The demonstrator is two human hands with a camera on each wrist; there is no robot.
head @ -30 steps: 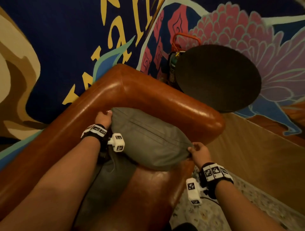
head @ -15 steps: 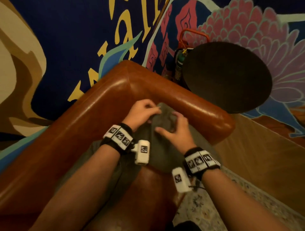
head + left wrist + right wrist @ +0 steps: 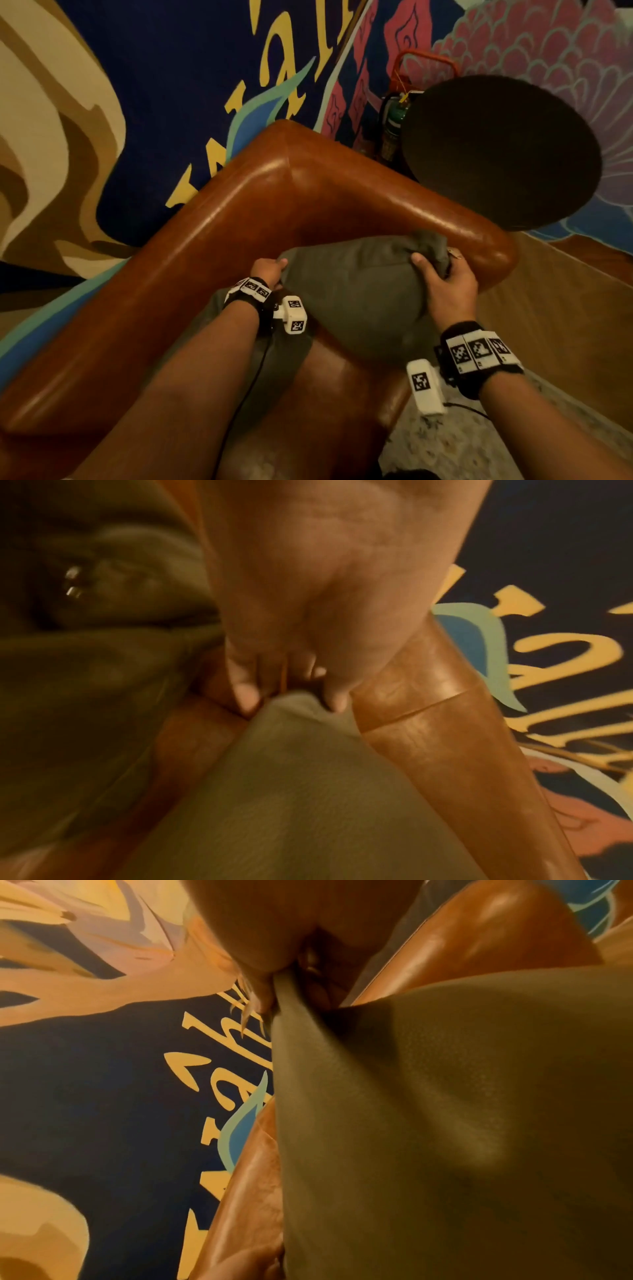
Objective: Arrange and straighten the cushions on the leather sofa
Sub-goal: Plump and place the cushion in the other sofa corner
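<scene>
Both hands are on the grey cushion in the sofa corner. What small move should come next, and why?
Probably lower the grey cushion and press it back into the sofa corner. The left hand pinches its left corner and the right hand grips the bunched right corner, so it sits crooked and creased against the armrest rather than squarely against the backrest.

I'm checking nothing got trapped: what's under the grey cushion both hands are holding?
Under the grey cushion shows the brown leather sofa seat and, toward the left hand, a second grey cushion. Whatever lies directly beneath is covered.
</scene>
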